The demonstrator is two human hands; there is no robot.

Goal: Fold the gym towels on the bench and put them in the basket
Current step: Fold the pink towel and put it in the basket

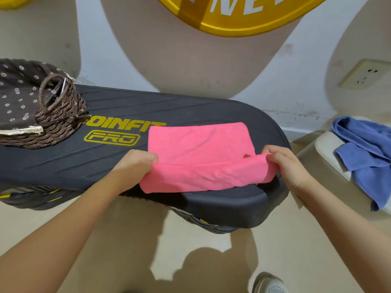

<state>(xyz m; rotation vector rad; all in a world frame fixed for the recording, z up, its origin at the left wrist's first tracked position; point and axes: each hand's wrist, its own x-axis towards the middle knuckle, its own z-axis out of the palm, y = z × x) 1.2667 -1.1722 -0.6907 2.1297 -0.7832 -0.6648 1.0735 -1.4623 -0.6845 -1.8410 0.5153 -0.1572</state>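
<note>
We've got the pink towel [198, 142] flat on the worktop [110, 166] right of the basket [61, 121], left hand [135, 163] and right hand [285, 163] pinched shut on its near corners; light, limp, so corner grips look best.

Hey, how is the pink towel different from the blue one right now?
The pink towel lies spread on the black bench, while the blue towel sits crumpled on a pale seat to the right. The pink towel is held at its near edge by the left hand and right hand, mid-fold; the blue towel is untouched. Neither is in the basket yet.
</note>
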